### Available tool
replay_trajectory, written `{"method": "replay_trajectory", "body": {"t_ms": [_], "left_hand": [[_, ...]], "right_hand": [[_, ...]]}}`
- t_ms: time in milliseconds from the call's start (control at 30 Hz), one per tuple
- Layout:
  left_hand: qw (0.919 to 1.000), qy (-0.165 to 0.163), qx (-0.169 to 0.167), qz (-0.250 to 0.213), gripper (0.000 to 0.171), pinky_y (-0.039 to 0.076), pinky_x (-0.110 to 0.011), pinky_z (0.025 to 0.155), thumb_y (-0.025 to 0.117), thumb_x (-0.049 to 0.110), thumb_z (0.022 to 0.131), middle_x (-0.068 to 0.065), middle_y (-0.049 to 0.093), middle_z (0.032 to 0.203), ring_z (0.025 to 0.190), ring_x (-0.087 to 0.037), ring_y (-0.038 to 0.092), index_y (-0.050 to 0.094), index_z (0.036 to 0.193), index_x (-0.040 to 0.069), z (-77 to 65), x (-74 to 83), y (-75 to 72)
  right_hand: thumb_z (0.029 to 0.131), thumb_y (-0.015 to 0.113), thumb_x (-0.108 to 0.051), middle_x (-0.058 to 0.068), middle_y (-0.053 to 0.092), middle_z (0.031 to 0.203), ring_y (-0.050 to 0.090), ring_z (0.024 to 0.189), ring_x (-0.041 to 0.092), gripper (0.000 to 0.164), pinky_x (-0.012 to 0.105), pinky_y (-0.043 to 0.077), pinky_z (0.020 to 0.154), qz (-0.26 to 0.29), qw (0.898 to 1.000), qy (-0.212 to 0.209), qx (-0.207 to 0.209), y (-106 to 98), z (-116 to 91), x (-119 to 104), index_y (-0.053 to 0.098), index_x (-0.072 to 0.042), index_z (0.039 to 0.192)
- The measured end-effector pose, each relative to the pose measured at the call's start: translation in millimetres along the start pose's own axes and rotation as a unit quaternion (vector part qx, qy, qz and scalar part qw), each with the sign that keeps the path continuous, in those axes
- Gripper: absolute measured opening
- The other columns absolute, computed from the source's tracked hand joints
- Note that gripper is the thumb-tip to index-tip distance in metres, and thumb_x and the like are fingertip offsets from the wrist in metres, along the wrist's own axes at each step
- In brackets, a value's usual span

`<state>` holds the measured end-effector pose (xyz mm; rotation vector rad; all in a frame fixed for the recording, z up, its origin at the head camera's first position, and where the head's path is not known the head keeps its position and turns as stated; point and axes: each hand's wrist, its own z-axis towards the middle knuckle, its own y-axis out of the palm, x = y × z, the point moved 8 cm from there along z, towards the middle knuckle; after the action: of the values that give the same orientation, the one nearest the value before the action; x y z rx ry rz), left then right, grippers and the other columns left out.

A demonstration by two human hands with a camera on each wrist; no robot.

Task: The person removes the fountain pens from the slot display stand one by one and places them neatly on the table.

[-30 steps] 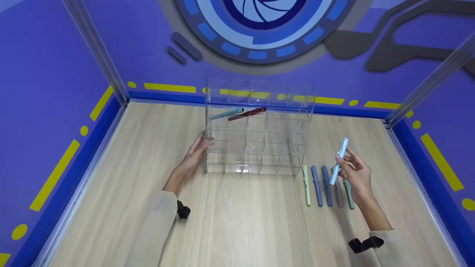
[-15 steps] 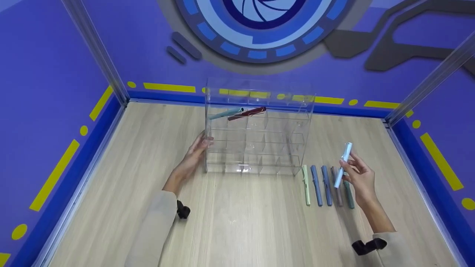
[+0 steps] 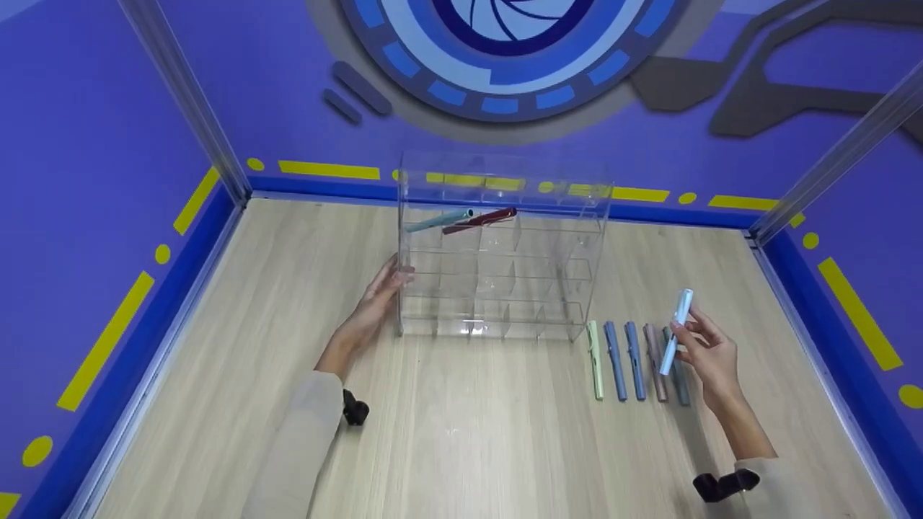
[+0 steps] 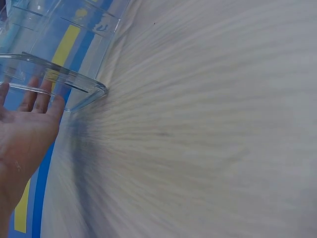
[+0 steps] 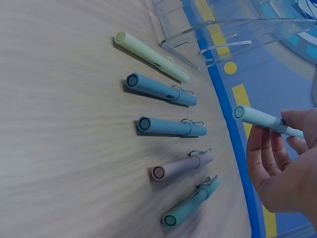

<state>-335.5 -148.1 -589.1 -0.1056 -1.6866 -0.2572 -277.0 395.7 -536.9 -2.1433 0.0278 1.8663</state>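
- A light blue pen [image 3: 676,333] is pinched near its middle between thumb and fingers of the right hand [image 3: 714,357], both ends projecting.
- It is held tilted above the right end of five pens [image 3: 634,360], laid toward the tabletop's [image 3: 447,432] right edge.
- The clear organizer [image 3: 497,297], near the far edge, is touched at its left side by the left hand's [image 3: 371,306] extended fingers.

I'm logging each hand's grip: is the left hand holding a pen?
No, the left hand touches the side of the clear rack.
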Motion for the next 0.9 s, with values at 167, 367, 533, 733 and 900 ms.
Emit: {"method": "replay_trajectory", "body": {"t_ms": [167, 367, 533, 733, 900], "left_hand": [[1.0000, -0.002, 0.003, 0.000, 0.069, 0.010, -0.047, 0.132, 0.045, 0.050, 0.108, -0.001, 0.039, 0.161, 0.156, -0.023, 0.027, 0.013, 0.165, 0.030, 0.1, 0.4, -0.5], [1.0000, -0.001, 0.004, 0.001, 0.067, 0.010, -0.050, 0.132, 0.045, 0.051, 0.107, 0.000, 0.039, 0.161, 0.157, -0.023, 0.026, 0.015, 0.165, 0.032, 0.5, -0.1, -1.0], [1.0000, 0.002, 0.001, -0.003, 0.068, 0.010, -0.049, 0.132, 0.044, 0.048, 0.109, -0.003, 0.038, 0.163, 0.157, -0.025, 0.026, 0.011, 0.165, 0.028, -0.2, 0.4, -0.2], [0.9999, 0.003, -0.002, -0.011, 0.068, 0.008, -0.050, 0.132, 0.042, 0.046, 0.109, -0.004, 0.036, 0.164, 0.158, -0.026, 0.023, 0.010, 0.166, 0.026, -0.3, 0.3, -0.4], [0.9998, -0.009, -0.004, -0.019, 0.069, 0.008, -0.048, 0.132, 0.041, 0.047, 0.110, -0.004, 0.032, 0.167, 0.160, -0.026, 0.015, 0.008, 0.166, 0.027, -0.7, -2.1, -0.8]], "right_hand": [[0.102, 0.064, -0.020, -0.016, 0.058, 0.103, 0.064, 0.083, -0.004, 0.063, 0.014, 0.059, 0.071, -0.006, 1.000, 0.011, 0.006, -5.1, -0.2, 6.8, 0.037, -0.009, 0.158], [0.104, 0.059, -0.017, -0.017, 0.055, 0.107, 0.060, 0.085, -0.005, 0.060, 0.013, 0.058, 0.073, -0.035, 0.999, 0.026, 0.014, -10.5, -1.9, 14.5, 0.035, -0.013, 0.160], [0.105, 0.058, -0.020, -0.019, 0.055, 0.107, 0.058, 0.087, -0.005, 0.060, 0.012, 0.056, 0.073, -0.063, 0.997, 0.029, 0.018, -14.7, -3.4, 19.4, 0.034, -0.013, 0.160], [0.103, 0.062, -0.020, -0.022, 0.056, 0.100, 0.059, 0.085, -0.006, 0.061, 0.012, 0.056, 0.071, -0.080, 0.996, 0.035, 0.026, -19.8, -2.8, 25.6, 0.039, -0.009, 0.158], [0.102, 0.064, -0.024, -0.022, 0.057, 0.099, 0.059, 0.085, -0.006, 0.059, 0.014, 0.057, 0.071, -0.101, 0.994, 0.037, 0.026, -22.1, -3.5, 32.2, 0.044, -0.005, 0.154]]}}
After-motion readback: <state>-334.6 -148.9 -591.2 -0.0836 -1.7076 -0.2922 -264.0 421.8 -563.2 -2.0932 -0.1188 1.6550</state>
